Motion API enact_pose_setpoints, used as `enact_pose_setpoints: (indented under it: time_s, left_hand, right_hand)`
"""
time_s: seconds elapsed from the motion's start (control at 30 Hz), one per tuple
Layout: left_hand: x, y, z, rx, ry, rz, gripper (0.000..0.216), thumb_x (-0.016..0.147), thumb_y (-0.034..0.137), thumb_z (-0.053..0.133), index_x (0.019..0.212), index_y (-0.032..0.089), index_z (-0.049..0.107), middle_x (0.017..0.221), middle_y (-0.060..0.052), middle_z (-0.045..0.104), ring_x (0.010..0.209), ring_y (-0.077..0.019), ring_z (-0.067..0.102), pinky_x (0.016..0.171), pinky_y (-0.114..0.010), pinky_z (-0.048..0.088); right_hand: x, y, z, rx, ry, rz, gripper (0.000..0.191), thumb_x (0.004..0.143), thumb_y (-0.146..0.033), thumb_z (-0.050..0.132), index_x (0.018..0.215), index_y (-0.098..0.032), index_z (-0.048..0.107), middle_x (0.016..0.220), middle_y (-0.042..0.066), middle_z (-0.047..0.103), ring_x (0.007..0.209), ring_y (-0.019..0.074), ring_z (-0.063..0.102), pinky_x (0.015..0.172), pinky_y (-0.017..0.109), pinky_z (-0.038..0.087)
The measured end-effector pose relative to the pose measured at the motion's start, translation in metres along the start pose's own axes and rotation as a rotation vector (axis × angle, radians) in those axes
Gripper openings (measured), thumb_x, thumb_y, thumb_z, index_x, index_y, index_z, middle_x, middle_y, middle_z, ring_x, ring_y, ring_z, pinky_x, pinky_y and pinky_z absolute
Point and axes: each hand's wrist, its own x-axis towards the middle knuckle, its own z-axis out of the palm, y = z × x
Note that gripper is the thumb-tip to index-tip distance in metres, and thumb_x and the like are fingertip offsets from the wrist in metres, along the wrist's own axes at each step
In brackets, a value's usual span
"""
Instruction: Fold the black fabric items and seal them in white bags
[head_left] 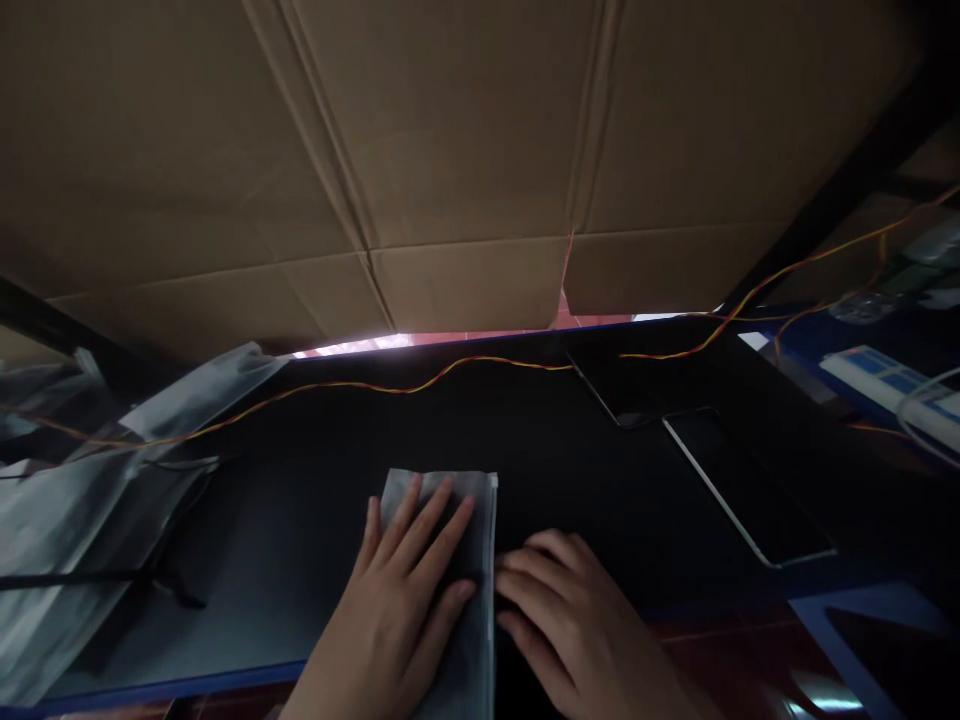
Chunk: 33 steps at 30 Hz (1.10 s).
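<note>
A frosted plastic zip bag lies lengthwise on the black tabletop, with a small white piece at its upper right corner. My left hand rests flat on the bag, fingers spread, pressing it to the table. On the bag's right side, my right hand has its fingers curled, with fingertips and thumb at the zip edge. Whether anything lies inside the bag I cannot tell.
Two dark phone-like slabs lie to the right. Clear plastic bags with a black strap pile up at left. A red-yellow twisted wire crosses the back of the black table. Cardboard stands behind.
</note>
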Motion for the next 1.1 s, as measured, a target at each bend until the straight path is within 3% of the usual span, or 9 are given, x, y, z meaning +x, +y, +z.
enact_pose_setpoints:
  time_s: [0.17,0.3,0.4,0.53,0.67,0.77,0.9,1.1]
  left_hand:
    - [0.001,0.003,-0.002,-0.036,-0.019,0.059,0.074,0.113,0.039,0.049,0.177,0.024,0.017,0.174,-0.014,0.045,0.163,-0.0431,0.038,0.110,-0.080,0.049]
    - [0.006,-0.001,-0.008,-0.130,-0.049,0.016,0.071,0.111,0.041,0.053,0.175,0.034,0.024,0.172,-0.009,0.050,0.163,-0.0429,0.039,0.115,-0.085,0.041]
    - [0.013,-0.007,-0.010,-0.251,-0.082,-0.020,0.063,0.111,0.040,0.056,0.171,0.038,0.037,0.168,-0.007,0.056,0.162,-0.0390,0.043,0.123,-0.081,0.036]
    - [0.019,-0.014,-0.009,-0.345,-0.111,-0.035,0.060,0.109,0.042,0.061,0.167,0.038,0.045,0.164,-0.008,0.059,0.158,-0.0360,0.049,0.129,-0.076,0.032]
    - [0.030,-0.014,-0.010,-0.330,-0.099,-0.080,0.054,0.110,0.046,0.056,0.163,0.038,0.050,0.163,-0.008,0.060,0.155,-0.0366,0.052,0.128,-0.081,0.030]
    - [0.040,-0.009,-0.005,-0.280,-0.114,-0.085,0.057,0.112,0.052,0.051,0.167,0.037,0.046,0.170,-0.008,0.053,0.160,-0.0411,0.044,0.124,-0.086,0.028]
    - [0.042,0.000,0.008,-0.224,-0.111,-0.051,0.067,0.113,0.055,0.047,0.174,0.033,0.030,0.175,-0.009,0.045,0.163,-0.0426,0.039,0.122,-0.087,0.030]
    - [0.029,0.007,0.015,-0.194,-0.088,-0.087,0.069,0.113,0.049,0.047,0.175,0.028,0.025,0.176,-0.007,0.041,0.165,-0.0402,0.035,0.126,-0.082,0.031]
  right_hand:
    - [0.016,-0.004,0.006,0.005,0.099,0.086,0.027,0.097,-0.002,0.057,0.106,-0.025,0.069,0.119,0.004,0.078,0.112,0.0251,0.069,0.099,0.045,0.059]
    - [0.026,-0.001,0.009,0.030,0.120,0.165,0.028,0.097,-0.004,0.059,0.114,-0.025,0.069,0.124,0.006,0.076,0.118,0.0276,0.070,0.107,0.051,0.058]
    - [0.034,0.002,0.006,0.050,0.110,0.197,0.033,0.098,-0.006,0.061,0.125,-0.024,0.067,0.126,0.007,0.075,0.119,0.0277,0.070,0.111,0.053,0.056]
    - [0.042,0.007,-0.007,0.091,0.053,0.151,0.031,0.097,-0.003,0.061,0.116,-0.025,0.074,0.119,0.004,0.078,0.115,0.0248,0.073,0.116,0.050,0.052]
    - [0.058,0.020,-0.029,0.164,0.058,0.238,0.027,0.107,-0.014,0.055,0.111,-0.027,0.078,0.115,0.003,0.080,0.108,0.0191,0.076,0.100,0.033,0.056]
    - [0.078,0.031,-0.036,0.099,0.102,0.357,0.026,0.110,-0.022,0.054,0.109,-0.024,0.080,0.105,0.005,0.082,0.097,0.0204,0.077,0.086,0.032,0.055]
    - [0.098,0.033,-0.028,0.051,0.039,0.445,0.023,0.108,-0.026,0.059,0.098,-0.023,0.079,0.087,0.004,0.082,0.082,0.0199,0.077,0.071,0.030,0.048]
    - [0.103,0.025,-0.019,0.073,-0.022,0.494,0.026,0.108,-0.028,0.058,0.091,-0.022,0.076,0.089,0.005,0.082,0.082,0.0182,0.077,0.068,0.027,0.046]
